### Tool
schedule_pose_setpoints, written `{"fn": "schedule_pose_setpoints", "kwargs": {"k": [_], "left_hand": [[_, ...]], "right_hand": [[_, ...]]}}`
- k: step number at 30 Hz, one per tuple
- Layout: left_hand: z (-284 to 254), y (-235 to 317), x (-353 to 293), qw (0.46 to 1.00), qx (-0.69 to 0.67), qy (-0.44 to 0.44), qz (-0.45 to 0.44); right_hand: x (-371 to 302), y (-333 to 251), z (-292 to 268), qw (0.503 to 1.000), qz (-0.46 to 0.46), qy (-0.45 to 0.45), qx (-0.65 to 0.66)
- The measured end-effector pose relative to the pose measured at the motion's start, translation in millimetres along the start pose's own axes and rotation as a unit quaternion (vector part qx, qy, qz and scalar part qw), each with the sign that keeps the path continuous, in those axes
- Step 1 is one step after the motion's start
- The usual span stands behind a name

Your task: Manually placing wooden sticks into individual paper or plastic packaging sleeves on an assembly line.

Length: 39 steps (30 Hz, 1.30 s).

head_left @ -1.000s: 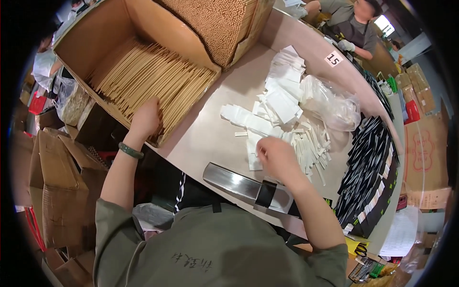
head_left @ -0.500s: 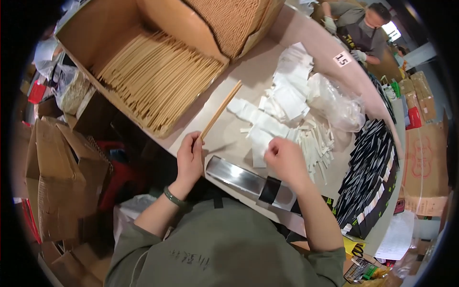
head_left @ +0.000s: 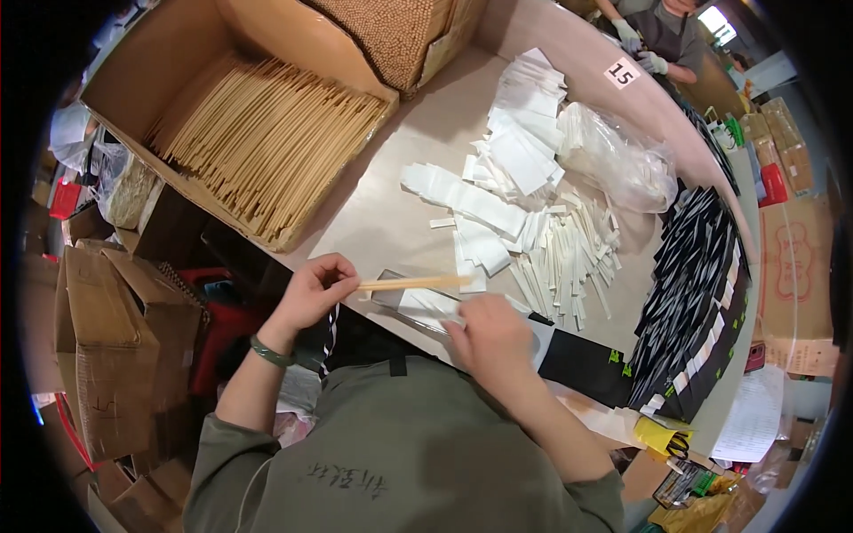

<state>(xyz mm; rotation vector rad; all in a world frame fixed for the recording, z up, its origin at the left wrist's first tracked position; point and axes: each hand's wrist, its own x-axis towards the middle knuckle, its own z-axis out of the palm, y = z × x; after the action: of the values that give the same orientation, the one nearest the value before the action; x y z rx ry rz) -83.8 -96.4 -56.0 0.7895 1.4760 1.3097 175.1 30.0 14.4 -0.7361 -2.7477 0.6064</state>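
A pair of wooden chopsticks (head_left: 413,283) lies nearly level, its left end pinched between the thumb and fingers of my left hand (head_left: 318,291). My right hand (head_left: 494,336) is curled closed over the shiny metal tray (head_left: 400,302) at the table's front edge. The fingertips of that hand are partly hidden and a little blurred, and whatever they hold cannot be made out. Just right of it lies a flat black paper sleeve (head_left: 582,366). White paper slips (head_left: 475,206) and narrow white strips (head_left: 569,258) are heaped beyond my hands.
At the far left, a cardboard box (head_left: 382,111) holds many chopsticks; another carton (head_left: 440,53) of upright sticks stands behind it. A clear plastic bag (head_left: 622,160) sits on the table (head_left: 373,200). Black sleeves (head_left: 684,293) line its right rim. A gloved co-worker (head_left: 662,40) is beyond.
The chopsticks have swung from a steep slant to nearly level. My left hand has shifted slightly left, and my right hand has come down and left to the metal tray.
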Motion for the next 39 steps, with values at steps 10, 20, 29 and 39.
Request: {"fn": "schedule_pose_setpoints", "kwargs": {"k": [10, 20, 29, 39], "left_hand": [[112.7, 30.0, 31.1, 0.915, 0.289, -0.135, 0.248], [138.6, 58.7, 10.1, 0.942, 0.197, -0.251, 0.108], [110.2, 57.2, 37.0, 0.811, 0.515, -0.059, 0.27], [184.5, 68.1, 6.4, 0.88, 0.13, -0.42, 0.18]], "right_hand": [[-26.7, 27.8, -12.8, 1.0, -0.018, -0.012, -0.001], [-41.8, 39.0, -5.7, 0.998, 0.019, 0.052, 0.02], [-36.3, 119.5, -129.0, 0.986, -0.036, 0.011, -0.162], [-91.4, 108.1, -45.7, 0.937, 0.229, -0.079, 0.253]]}}
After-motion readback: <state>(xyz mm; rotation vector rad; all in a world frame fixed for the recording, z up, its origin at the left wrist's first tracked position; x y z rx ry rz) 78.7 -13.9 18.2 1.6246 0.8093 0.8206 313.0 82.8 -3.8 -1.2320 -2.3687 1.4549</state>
